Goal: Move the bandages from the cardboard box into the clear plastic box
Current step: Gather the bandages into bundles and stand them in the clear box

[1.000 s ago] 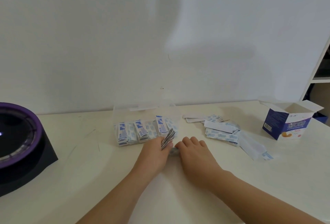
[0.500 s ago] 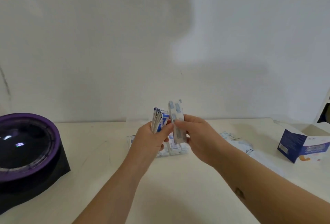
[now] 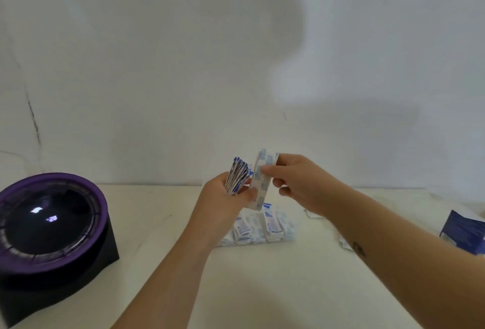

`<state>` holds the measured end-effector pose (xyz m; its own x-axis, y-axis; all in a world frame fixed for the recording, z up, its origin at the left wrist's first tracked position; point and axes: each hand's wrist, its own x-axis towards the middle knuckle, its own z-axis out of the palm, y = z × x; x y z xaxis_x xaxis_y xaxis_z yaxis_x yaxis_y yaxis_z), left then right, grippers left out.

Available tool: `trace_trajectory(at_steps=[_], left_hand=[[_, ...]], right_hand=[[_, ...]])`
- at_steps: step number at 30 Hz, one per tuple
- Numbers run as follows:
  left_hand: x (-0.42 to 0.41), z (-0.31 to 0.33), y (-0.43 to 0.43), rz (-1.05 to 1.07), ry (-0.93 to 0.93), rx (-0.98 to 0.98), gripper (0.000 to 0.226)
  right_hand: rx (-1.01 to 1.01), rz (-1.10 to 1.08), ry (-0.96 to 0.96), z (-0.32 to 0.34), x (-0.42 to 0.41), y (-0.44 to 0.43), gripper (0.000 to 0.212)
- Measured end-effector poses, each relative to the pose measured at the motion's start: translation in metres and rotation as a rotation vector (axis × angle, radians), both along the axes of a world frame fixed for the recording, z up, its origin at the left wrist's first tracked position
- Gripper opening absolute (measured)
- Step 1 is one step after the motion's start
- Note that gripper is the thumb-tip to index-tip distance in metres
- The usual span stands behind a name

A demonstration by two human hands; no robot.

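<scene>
Above the middle of the tabletop (image 3: 262,289), in the head view, both hands are raised close together. The left hand (image 3: 223,197) grips a stack of bandages (image 3: 237,177), edges fanned & pointing up, w/ fingers curled round the lower end. The right hand (image 3: 296,181) pinches a strip of bandages (image 3: 261,179) btwn thumb & fingers; the strip hangs roughly upright, its lower end touching or just beside the left thumb, can't tell which.

Below & just beyond the hands sits the clear plastic box (image 3: 290,231), walls barely visible, w/ packed bandages (image 3: 271,225) standing in a row inside. The blue cardboard box (image 3: 462,234) is at the far right edge, cut off by the frame, well apart from the clear one. Loose wrappers (image 3: 343,243) lie on the tabletop btwn the two boxes, partly hidden by the right forearm.

At the left stands a black device (image 3: 49,223) w/ a purple rim, tilted face up. A plain white wall (image 3: 183,66) fills the bkgd.
</scene>
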<state>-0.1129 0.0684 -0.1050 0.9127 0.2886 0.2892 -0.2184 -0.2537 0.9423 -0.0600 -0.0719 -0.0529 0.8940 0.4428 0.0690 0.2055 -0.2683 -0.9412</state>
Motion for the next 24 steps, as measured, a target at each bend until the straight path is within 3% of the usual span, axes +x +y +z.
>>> trace_trajectory(at_steps=[4, 6, 10, 14, 20, 24], left_hand=[[0.02, 0.004, 0.006, 0.016, 0.007, 0.106, 0.01], [0.028, 0.003, 0.008, 0.028, 0.033, 0.15, 0.005], [0.046, 0.001, 0.021, 0.104, 0.118, 0.106, 0.009], [0.059, 0.011, 0.029, 0.008, 0.328, -0.015, 0.01], [0.079, 0.012, 0.022, -0.138, 0.587, 0.259, 0.013], [0.089, 0.0, 0.022, -0.182, 0.644, 0.376, 0.02]], right_hand=[[-0.245, -0.001, -0.273, 0.018, 0.022, 0.006, 0.019], [-0.296, 0.006, -0.312, 0.017, 0.033, 0.011, 0.018], [-0.356, -0.051, -0.244, 0.006, 0.062, 0.019, 0.016], [-0.512, 0.015, -0.061, -0.01, 0.078, 0.029, 0.021], [-0.737, 0.13, 0.094, -0.026, 0.09, 0.042, 0.049], [-0.791, 0.191, 0.147, -0.033, 0.092, 0.047, 0.033]])
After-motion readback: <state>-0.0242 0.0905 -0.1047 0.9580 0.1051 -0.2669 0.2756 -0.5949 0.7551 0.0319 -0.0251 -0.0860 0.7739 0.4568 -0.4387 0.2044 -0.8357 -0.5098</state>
